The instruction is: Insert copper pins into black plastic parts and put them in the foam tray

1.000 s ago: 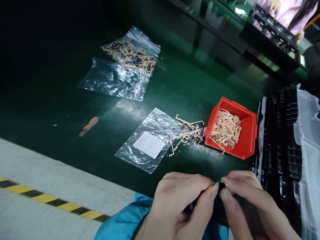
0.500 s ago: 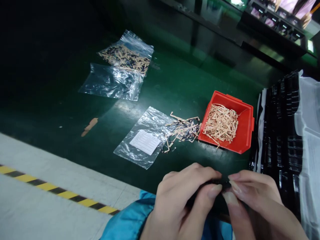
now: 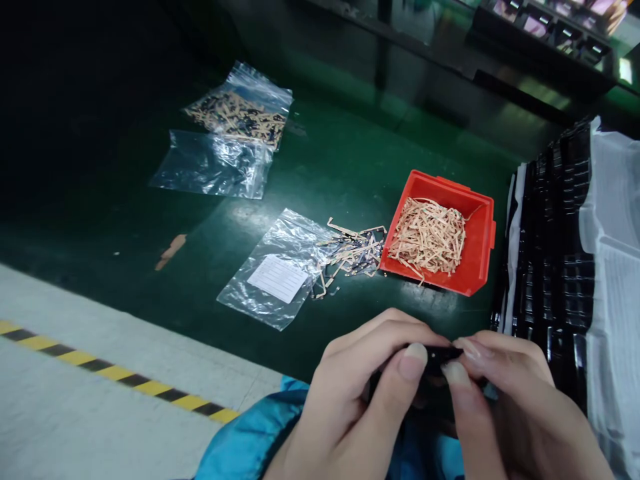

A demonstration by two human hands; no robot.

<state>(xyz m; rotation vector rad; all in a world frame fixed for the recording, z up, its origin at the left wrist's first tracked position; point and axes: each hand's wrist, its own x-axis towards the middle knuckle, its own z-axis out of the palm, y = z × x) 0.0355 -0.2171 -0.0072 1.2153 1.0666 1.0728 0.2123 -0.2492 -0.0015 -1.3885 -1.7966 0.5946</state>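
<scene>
The left hand [image 3: 365, 393] and the right hand [image 3: 515, 390] are close together over the near edge of the green desk [image 3: 325, 167], both clamped on a small black part [image 3: 437, 355]. The left thumb and fingers pinch one end of it, and the right fingertips and thumb grip the other; much of its shape is hidden by the fingers. A blue sleeve [image 3: 250, 437] covers the left forearm.

Beyond the hands is a red bin [image 3: 477, 263] holding a heap of tan strips [image 3: 430, 237]. A loose pile of tan and dark strips [image 3: 353, 253] lies just left of the bin, partly at the mouth of a clear bag [image 3: 250, 293] with a white label [image 3: 278, 277]. Farther back, a flat clear bag [image 3: 205, 167] lies against a bag of tan and black pieces [image 3: 237, 119]. A brown scrap [image 3: 171, 252] lies apart to the left.

Right of the bin stand black trays [image 3: 557, 267] with white sheets [image 3: 615, 300] beside them. Yellow-and-black tape [image 3: 125, 379] crosses the pale floor [image 3: 70, 407].
</scene>
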